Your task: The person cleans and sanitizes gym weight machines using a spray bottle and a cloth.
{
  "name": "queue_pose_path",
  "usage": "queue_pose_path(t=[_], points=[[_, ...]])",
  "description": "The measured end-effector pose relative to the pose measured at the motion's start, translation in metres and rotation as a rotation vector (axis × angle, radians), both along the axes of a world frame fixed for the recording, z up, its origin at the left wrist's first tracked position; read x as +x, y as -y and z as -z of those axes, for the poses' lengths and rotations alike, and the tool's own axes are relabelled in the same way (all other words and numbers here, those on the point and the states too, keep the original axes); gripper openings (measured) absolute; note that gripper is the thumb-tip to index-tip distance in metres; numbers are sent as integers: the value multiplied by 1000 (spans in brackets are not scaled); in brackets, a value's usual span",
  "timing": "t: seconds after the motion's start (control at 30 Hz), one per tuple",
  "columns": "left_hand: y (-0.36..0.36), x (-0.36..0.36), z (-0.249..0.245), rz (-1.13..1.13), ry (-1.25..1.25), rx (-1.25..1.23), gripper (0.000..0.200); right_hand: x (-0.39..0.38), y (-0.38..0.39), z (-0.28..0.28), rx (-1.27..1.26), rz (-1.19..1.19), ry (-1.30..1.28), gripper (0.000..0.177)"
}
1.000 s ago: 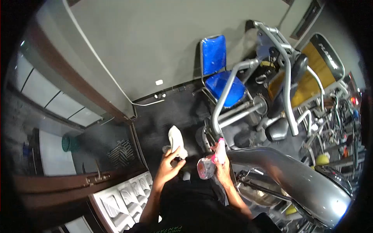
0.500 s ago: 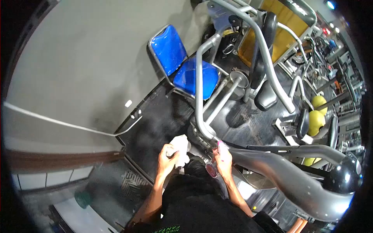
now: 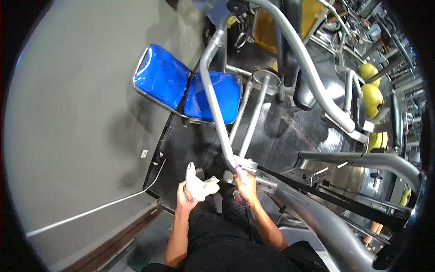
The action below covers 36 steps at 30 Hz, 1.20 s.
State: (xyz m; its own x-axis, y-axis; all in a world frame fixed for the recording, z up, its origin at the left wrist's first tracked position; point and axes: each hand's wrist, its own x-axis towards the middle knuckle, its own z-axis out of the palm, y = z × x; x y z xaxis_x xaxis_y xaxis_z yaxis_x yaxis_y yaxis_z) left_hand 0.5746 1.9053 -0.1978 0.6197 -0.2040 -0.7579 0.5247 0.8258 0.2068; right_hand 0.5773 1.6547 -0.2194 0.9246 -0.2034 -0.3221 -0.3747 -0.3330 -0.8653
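Observation:
My left hand [image 3: 185, 197] grips a crumpled white cloth [image 3: 198, 186], held low over the black floor. My right hand [image 3: 246, 185] holds a clear spray bottle [image 3: 240, 196] with a pink trigger. It is close against the lower end of a curved grey machine bar [image 3: 214, 97]. The bottle is mostly hidden behind my fingers. Both hands are in front of my black trousers.
A blue padded chair [image 3: 190, 88] stands by the grey wall [image 3: 68, 113]. Grey gym machine frames [image 3: 317, 86] fill the right side. A thick grey arm [image 3: 326, 226] runs past my right side. Yellow balls [image 3: 371, 86] lie further back. A white cable [image 3: 104, 206] runs along the wall base.
My view has swung toward the machines and the doorway has left view. The cloth hand has dropped lower. The bottle hand now sits against the curved bar.

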Motion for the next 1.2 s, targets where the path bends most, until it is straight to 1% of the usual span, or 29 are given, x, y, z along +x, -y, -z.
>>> queue_pose_path(t=[0.07,0.1,0.17,0.2,0.27,0.3,0.33,0.4,0.47,0.5,0.57,0.6,0.67,0.73,0.8,0.87,0.9,0.93,0.97,1.0,1.07,1.13,1.17,1.2], points=[[1,18,-2,64,156,-189,51,2,-3,4,74,45,-106,24],[-2,25,5,88,143,-195,51,3,-6,1,71,71,-115,24],[-9,37,32,159,168,-225,56,8,-14,-10,176,171,-154,24],[-11,41,41,181,151,-228,56,8,-18,-8,178,196,-167,24],[-16,59,61,228,40,-185,41,14,-27,-4,112,210,-197,23],[-16,70,64,309,36,-209,43,15,-32,2,55,231,-141,23],[-16,77,67,332,24,-213,43,15,-37,8,53,255,-150,23],[-10,92,71,357,-122,-35,45,17,-43,18,-6,293,-64,23],[-14,106,81,401,-108,2,45,22,-52,29,33,353,-94,21],[-13,114,87,444,-51,-32,46,26,-55,34,30,385,-96,21],[-20,121,117,544,68,-141,46,31,-62,36,39,445,-135,21],[-20,125,118,558,60,-142,46,34,-65,42,10,450,-56,22],[-8,136,119,573,-19,-47,45,39,-70,41,52,463,-121,22],[-8,142,127,590,-9,-14,45,41,-76,46,45,466,-112,22],[-3,149,133,689,11,21,43,40,-82,50,31,465,-101,21],[4,153,135,728,3,57,44,39,-86,53,1,469,-56,21],[16,150,130,603,117,219,44,33,-89,65,-60,469,16,22],[25,147,132,475,230,378,44,33,-91,59,-63,476,13,22],[33,150,136,425,281,479,46,30,-93,52,-19,504,-61,22],[41,158,135,433,279,476,46,29,-94,42,25,532,-136,22],[59,175,129,540,674,1192,40,23,-95,30,60,580,-134,22],[69,194,124,686,1072,1257,35,12,-98,32,95,632,-133,21],[78,192,115,853,1111,1271,32,4,-99,39,55,639,-89,21],[86,184,124,955,1253,1343,40,-3,-99,42,15,645,-42,20]])
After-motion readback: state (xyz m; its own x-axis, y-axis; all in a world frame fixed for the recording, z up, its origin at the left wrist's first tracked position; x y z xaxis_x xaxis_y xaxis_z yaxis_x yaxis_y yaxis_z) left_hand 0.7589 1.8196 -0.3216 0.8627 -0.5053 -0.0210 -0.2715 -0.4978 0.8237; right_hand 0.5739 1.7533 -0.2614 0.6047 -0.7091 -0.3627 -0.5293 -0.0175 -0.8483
